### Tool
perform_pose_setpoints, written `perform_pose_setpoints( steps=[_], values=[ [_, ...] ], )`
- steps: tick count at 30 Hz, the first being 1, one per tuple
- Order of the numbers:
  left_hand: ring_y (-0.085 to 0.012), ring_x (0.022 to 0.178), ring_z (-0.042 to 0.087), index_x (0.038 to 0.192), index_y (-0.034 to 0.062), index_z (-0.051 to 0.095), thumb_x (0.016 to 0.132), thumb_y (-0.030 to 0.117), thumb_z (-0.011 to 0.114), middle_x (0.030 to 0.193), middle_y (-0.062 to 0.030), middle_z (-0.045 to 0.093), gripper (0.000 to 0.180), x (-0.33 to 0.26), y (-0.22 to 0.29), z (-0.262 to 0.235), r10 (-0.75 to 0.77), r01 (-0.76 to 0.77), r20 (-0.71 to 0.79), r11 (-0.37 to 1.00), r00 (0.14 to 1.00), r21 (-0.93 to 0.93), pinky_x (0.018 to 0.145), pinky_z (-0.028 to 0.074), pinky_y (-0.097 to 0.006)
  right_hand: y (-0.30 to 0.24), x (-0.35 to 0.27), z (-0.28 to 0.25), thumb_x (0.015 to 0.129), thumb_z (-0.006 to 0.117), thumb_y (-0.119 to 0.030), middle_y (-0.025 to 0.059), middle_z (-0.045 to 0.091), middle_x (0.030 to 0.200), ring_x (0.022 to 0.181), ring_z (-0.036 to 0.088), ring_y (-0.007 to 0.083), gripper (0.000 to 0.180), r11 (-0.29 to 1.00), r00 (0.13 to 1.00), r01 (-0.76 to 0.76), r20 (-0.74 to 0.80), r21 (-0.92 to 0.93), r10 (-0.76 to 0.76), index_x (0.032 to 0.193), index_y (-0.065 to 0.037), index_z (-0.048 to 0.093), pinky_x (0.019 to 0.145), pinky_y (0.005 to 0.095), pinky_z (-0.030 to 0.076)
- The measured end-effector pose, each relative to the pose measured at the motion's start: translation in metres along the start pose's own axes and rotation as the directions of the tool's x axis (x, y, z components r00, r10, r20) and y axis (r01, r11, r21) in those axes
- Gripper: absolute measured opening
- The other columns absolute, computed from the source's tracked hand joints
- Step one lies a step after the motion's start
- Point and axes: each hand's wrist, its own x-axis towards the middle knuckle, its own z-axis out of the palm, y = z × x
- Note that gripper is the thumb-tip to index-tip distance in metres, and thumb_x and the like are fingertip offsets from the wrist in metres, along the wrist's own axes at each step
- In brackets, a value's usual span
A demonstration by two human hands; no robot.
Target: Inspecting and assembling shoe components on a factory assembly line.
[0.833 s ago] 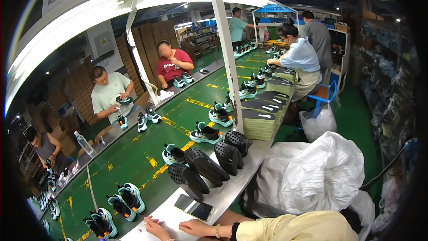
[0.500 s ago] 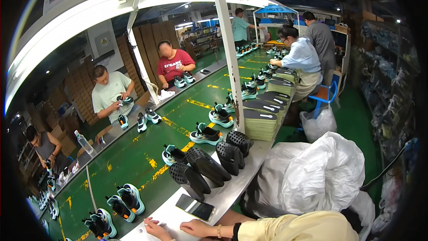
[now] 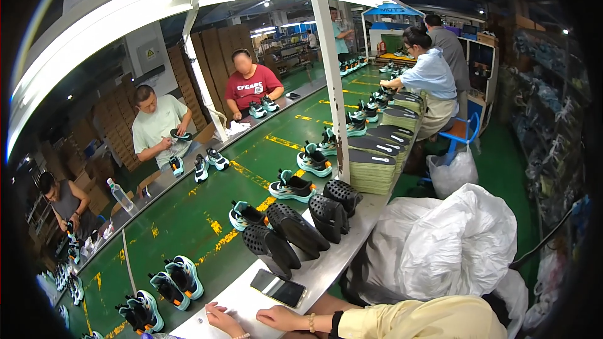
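Note:
Both my hands lie on a white sheet (image 3: 210,298) at the near edge of the bench. My left hand (image 3: 224,321) holds nothing, its fingers stretched loosely forward. Beside it, my right hand (image 3: 281,318) rests with its fingers curled in and nothing visible in them. A phone with a dark screen (image 3: 278,288) lies just beyond the right hand. Several black perforated clogs (image 3: 292,226) stand tilted up behind the phone. Left of my hands, a pair of black and light-blue sneakers (image 3: 178,281) sits on the green conveyor belt (image 3: 207,198).
Stacks of dark-topped insoles (image 3: 372,172) stand beside a white post (image 3: 333,88). More sneakers (image 3: 292,186) line the belt. White plastic bags (image 3: 449,238) bulge at the right. Several people work across and along the line; a water bottle (image 3: 120,194) stands opposite.
The view has shifted slightly. My hands stay resting in nearly the same place. Across the belt, the person in red has moved a hand from the chest down to the sneakers.

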Motion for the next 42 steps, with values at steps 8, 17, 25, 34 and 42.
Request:
perform_pose_setpoints(
  steps=[8, 17, 25, 34, 42],
  values=[
    [-0.0200, 0.062, 0.058, 0.099, -0.0032, 0.061, 0.106, 0.042, 0.042, 0.078, -0.0094, 0.059, 0.050, -0.010, 0.018, 0.009, -0.045, 0.045, 0.027, 0.999, 0.999, 0.001, 0.053, 0.050, -0.032, 0.008, 0.000, -0.004, 0.097, 0.059, -0.022, 0.0204, 0.067, 0.080, 0.072, 0.066, 0.0374, 0.022, 1.000, 1.000, 0.004, -0.013, 0.019, -0.004, 0.102, -0.002, 0.066, 0.065, 0.0413, 0.050],
    [-0.0213, 0.063, 0.059, 0.092, -0.0025, 0.061, 0.106, 0.042, 0.043, 0.078, -0.0111, 0.061, 0.049, -0.002, 0.002, 0.013, -0.090, 0.089, -0.004, 0.995, 0.996, -0.051, 0.054, 0.050, -0.032, 0.006, 0.003, -0.010, 0.098, 0.055, -0.020, 0.0181, 0.069, 0.085, 0.073, 0.067, 0.0350, 0.023, 0.999, 1.000, 0.012, -0.011, 0.037, -0.012, 0.112, -0.005, 0.064, 0.066, 0.0397, 0.051],
    [-0.0221, 0.064, 0.059, 0.092, -0.0036, 0.061, 0.106, 0.041, 0.043, 0.078, -0.0116, 0.061, 0.050, -0.008, 0.015, 0.016, -0.072, 0.072, -0.014, 0.997, 0.997, -0.037, 0.055, 0.051, -0.034, 0.002, 0.004, -0.018, 0.100, 0.050, -0.021, 0.0176, 0.069, 0.085, 0.074, 0.067, 0.0347, 0.025, 0.996, 0.994, -0.094, 0.056, 0.011, 0.093, 0.116, -0.006, 0.063, 0.068, 0.0405, 0.052],
    [-0.0214, 0.064, 0.058, 0.091, -0.0036, 0.060, 0.105, 0.042, 0.044, 0.077, -0.0110, 0.060, 0.051, -0.015, 0.028, 0.024, -0.035, 0.035, -0.013, 0.999, 0.999, -0.001, 0.056, 0.051, -0.033, 0.008, 0.004, -0.021, 0.100, 0.053, -0.027, 0.0187, 0.070, 0.090, 0.079, 0.068, 0.0357, 0.029, 0.997, 0.999, -0.036, 0.018, 0.070, 0.034, 0.110, -0.004, 0.067, 0.071, 0.0399, 0.052],
    [-0.0185, 0.062, 0.057, 0.089, -0.0007, 0.059, 0.105, 0.041, 0.045, 0.076, -0.0086, 0.058, 0.046, -0.013, 0.019, 0.033, -0.054, 0.054, 0.027, 0.998, 0.998, -0.032, 0.051, 0.049, -0.031, 0.003, 0.001, -0.031, 0.097, 0.057, -0.021, 0.0154, 0.069, 0.094, 0.077, 0.067, 0.0321, 0.022, 0.997, 0.999, -0.026, -0.029, 0.067, 0.028, 0.111, -0.005, 0.064, 0.069, 0.0381, 0.051]
  ],
)
